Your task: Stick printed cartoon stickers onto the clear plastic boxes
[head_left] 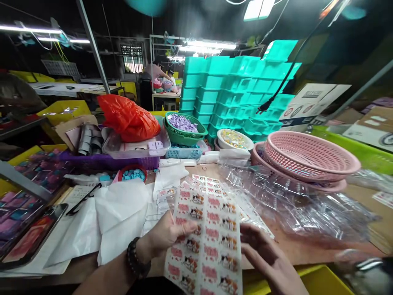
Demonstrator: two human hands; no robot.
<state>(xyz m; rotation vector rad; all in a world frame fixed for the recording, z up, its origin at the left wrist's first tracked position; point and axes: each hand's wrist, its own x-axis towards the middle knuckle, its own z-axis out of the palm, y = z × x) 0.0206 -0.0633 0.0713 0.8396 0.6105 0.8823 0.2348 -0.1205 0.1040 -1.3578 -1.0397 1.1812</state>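
white sticker sheet (211, 246), left of the upper pink basket (294, 162) and nearer the body, shows four columns, pink motifs alternating with brown-and-white cats; its lower end runs out of frame. the left hand (159, 235) grasps it, thumb on its face; fingertips of the right hand (273, 262) hide behind its right edge, grip impossible to tell. overlapping sheets (253, 213) beyond it defy counting; one phone (33, 237) lies far left of the upper pink basket.

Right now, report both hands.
Left hand: closed, holding the printed sheet.
Right hand: open, at the sheet's right edge; whether it touches cannot be told.
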